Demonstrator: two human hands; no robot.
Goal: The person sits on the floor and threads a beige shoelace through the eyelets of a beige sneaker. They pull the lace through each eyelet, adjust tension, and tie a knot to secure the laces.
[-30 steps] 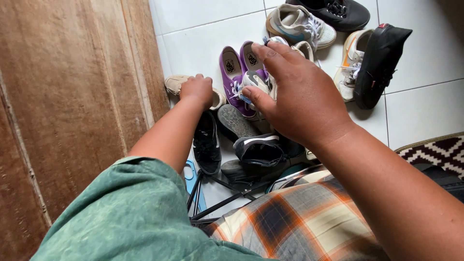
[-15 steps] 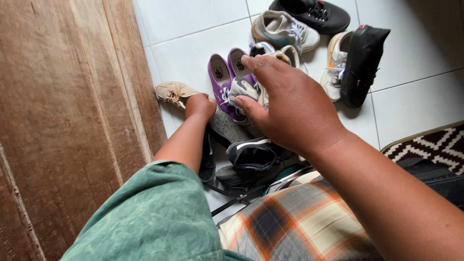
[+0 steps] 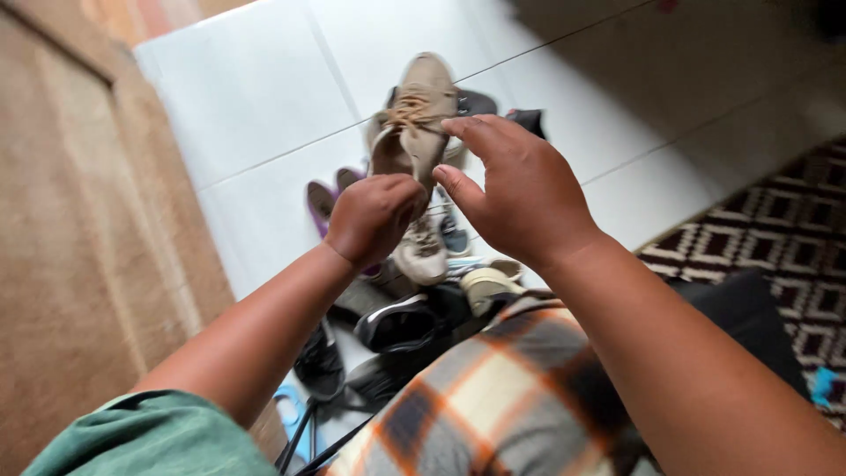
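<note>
Holding a tan lace-up canvas shoe (image 3: 421, 110) up above the white tiled floor (image 3: 256, 97), I have my left hand (image 3: 374, 216) clenched around its heel. My right hand (image 3: 520, 189) hovers beside it, thumb and fingers spread. It looks light and floppy, so I judge the firm heel the best grip.

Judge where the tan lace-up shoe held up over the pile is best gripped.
At the heel collar, from below: the tan shoe points toe-up, so its open heel end faces the left hand, which grips there. The right hand steadies its side.
</note>
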